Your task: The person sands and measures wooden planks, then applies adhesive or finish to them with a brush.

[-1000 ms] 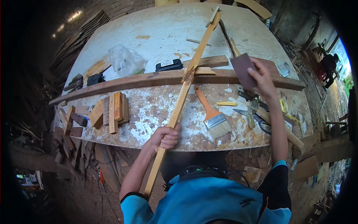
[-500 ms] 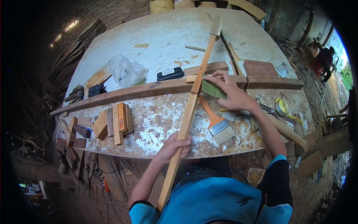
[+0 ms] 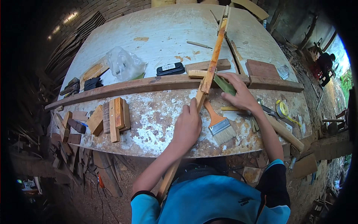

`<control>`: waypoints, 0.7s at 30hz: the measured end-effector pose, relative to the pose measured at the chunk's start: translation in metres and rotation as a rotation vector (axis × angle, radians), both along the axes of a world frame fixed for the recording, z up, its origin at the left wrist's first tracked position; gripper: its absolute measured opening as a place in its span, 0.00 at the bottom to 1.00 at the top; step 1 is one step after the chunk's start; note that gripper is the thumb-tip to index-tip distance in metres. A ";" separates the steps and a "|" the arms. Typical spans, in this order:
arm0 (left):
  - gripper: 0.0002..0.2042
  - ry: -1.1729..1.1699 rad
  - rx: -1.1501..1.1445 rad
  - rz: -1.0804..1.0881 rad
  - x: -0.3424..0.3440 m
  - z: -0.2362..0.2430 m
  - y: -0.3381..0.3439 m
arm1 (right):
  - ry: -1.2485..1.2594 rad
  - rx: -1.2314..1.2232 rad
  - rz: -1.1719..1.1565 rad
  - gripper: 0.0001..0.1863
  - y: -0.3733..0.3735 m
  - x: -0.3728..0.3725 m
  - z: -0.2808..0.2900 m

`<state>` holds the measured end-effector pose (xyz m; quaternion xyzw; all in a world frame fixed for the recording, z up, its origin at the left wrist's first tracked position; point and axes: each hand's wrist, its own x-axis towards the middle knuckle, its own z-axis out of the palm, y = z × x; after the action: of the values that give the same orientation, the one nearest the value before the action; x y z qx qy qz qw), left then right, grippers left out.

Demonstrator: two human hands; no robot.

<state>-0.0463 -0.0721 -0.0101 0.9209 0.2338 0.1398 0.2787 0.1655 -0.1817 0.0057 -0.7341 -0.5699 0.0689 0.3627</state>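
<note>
The left hand (image 3: 187, 127) grips a long slat (image 3: 210, 72) — fingers wrapped around it — lying lengthwise across the surface (image 3: 156, 33). The right hand (image 3: 238, 93) presses a green pad (image 3: 225, 85) beside the slat, fingers spread; a brush (image 3: 220, 125) lies between the hands.

Woodworking shop: workbench (image 3: 156, 33) (paint-worn), offcuts (image 3: 112, 119), brush (image 3: 220, 125).

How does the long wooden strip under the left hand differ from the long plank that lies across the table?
The wooden strip is thin, pale orange, and runs away from the person; the plank is wider, darker brown, and runs from side to side. The strip rests on top of the plank, gripped by the left hand; no hand grips the plank. Both are long, bare wood.
</note>
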 end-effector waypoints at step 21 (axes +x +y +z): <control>0.15 -0.188 -1.434 -0.142 -0.001 -0.026 0.036 | -0.352 0.122 0.079 0.19 0.049 -0.028 0.021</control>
<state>-0.0470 -0.0358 -0.0356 0.5089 0.1826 0.0121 0.8412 0.1375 -0.1326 0.0264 -0.6887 -0.6559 -0.0812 0.2983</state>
